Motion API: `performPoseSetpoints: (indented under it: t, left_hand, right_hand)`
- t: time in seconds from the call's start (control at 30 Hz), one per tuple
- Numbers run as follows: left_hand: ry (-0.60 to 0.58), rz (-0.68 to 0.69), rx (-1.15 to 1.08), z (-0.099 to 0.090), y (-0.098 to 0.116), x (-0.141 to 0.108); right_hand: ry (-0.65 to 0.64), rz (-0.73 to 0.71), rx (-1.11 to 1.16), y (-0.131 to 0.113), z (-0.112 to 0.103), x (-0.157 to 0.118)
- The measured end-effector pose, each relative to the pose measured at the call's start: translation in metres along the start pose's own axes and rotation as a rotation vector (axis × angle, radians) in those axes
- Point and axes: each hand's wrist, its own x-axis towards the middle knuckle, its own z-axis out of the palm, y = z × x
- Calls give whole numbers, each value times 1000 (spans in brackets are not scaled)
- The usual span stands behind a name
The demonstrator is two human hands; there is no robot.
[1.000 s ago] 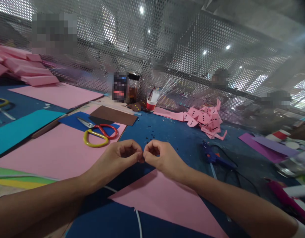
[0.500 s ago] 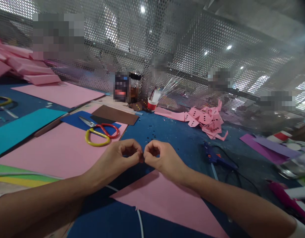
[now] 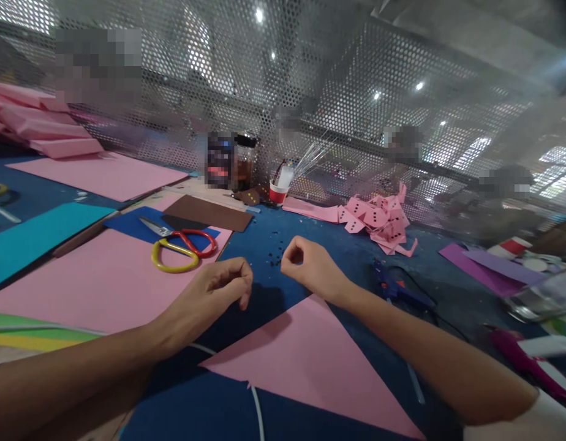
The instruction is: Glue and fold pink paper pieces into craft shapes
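My left hand [image 3: 221,291] hovers over the blue table near the pink sheet's edge, its fingers curled and thumb pressed in; whatever it holds, if anything, is hidden. Thumb and forefinger of my right hand [image 3: 314,268] are pinched together beside small black paper bits [image 3: 274,257] scattered on the table. What sits in that pinch is too small to make out. Below both hands lies a pink paper triangle [image 3: 305,367]. Scissors [image 3: 179,248] with one red and one yellow handle rest on papers just beyond my left hand.
Behind the hands lies a pile of pink strips with black dots [image 3: 381,217]. A blue glue gun [image 3: 397,288] is at right, near a magenta tool [image 3: 526,361]. A red-and-white cup [image 3: 278,194] stands by the perforated metal screen [image 3: 347,104]. A white cord [image 3: 258,410] runs in front.
My hands, nearly touching before, are now apart. The right hand has moved forward toward the black bits; the left has drawn back slightly to the left.
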Motion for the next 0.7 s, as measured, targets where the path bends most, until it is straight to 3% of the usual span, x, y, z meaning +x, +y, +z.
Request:
performPoseSetpoints:
  t: [0.13,0.43,0.57,0.7]
  left_hand:
    - [-17,4,-1,1,-4,0]
    - [7,70,161,0,-4,-3]
    - [26,160,193,-1,5,-4]
    - [10,233,275,-11,21,-22]
  right_hand:
    - [8,11,-141,13,1,14]
    - [27,-44,-214,33,3,29]
    - [54,-59,-232,32,-7,26]
    - [71,-83,-229,22,-26,4]
